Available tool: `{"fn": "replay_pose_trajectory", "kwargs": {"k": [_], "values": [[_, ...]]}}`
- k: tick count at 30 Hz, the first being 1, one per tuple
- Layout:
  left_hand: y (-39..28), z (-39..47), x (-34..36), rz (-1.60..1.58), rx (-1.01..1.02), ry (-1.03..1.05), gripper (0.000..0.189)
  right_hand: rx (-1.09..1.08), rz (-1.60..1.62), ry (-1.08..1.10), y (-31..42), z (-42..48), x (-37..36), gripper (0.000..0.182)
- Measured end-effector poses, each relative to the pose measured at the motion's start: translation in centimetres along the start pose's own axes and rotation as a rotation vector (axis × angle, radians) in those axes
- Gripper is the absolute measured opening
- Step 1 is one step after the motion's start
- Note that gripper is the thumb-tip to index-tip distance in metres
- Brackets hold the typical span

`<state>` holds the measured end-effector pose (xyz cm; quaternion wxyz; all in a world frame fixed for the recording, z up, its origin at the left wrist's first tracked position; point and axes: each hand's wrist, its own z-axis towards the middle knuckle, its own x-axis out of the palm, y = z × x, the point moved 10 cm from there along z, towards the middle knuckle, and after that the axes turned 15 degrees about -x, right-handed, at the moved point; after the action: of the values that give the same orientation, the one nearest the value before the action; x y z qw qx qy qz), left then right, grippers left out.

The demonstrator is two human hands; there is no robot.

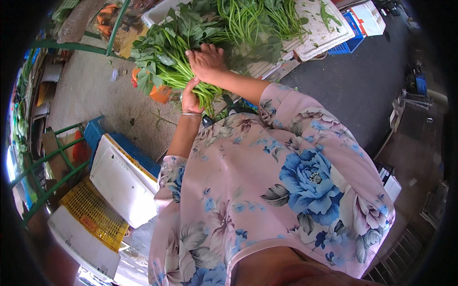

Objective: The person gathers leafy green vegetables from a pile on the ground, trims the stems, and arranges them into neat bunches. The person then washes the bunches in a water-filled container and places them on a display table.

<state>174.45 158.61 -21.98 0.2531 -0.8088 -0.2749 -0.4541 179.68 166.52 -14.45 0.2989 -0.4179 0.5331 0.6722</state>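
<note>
A bunch of long-stemmed leafy greens (pixel 175 66) lies across my hands, its dark leaves toward the upper left and its stem ends toward my body. My left hand (pixel 192 97) is closed around the lower stems, with the thumb over them. My right hand (pixel 206 62) rests on top of the stems with its fingers extended. Beyond my hands, more leafy greens (pixel 247 21) are heaped on a work surface. A white foam lid (pixel 322 32) with leaf scraps on it lies beside the heap.
At upper right stands a blue plastic crate (pixel 349 44). White foam boxes (pixel 123 180), a yellow plastic crate (pixel 94 211) and a blue bin (pixel 134 150) are at lower left. Green metal rails (pixel 57 175) run along the left. An orange container (pixel 160 93) sits below the greens.
</note>
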Motion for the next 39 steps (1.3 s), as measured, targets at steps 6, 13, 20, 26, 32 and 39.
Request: {"fn": "replay_pose_trajectory", "kwargs": {"k": [6,13,20,26,32,39], "values": [[-0.6,-0.2,-0.1,0.032,0.071,0.003,0.036,0.176,0.210,0.042,-1.9,-0.2,0.4,0.058],[-1.0,-0.7,1.9,-0.054,0.078,0.196,0.043,0.229,-0.117,-0.407,-13.8,-1.1,-7.3,0.031],[-1.2,-1.0,2.2,-0.016,0.091,0.163,0.043,0.249,-0.125,0.028,-17.2,1.4,-5.1,0.030],[-1.1,-1.1,1.3,-0.132,0.076,0.167,0.042,0.376,1.162,-0.185,-18.0,-1.1,-8.3,0.037],[-0.9,-0.6,2.1,-0.075,0.078,0.197,0.046,0.417,1.783,-0.150,-17.9,-4.5,-6.9,0.015],[-0.8,-0.2,2.2,-0.112,0.057,0.226,0.044,0.254,1.768,-0.049,-14.7,-2.5,-7.8,0.031]]}}
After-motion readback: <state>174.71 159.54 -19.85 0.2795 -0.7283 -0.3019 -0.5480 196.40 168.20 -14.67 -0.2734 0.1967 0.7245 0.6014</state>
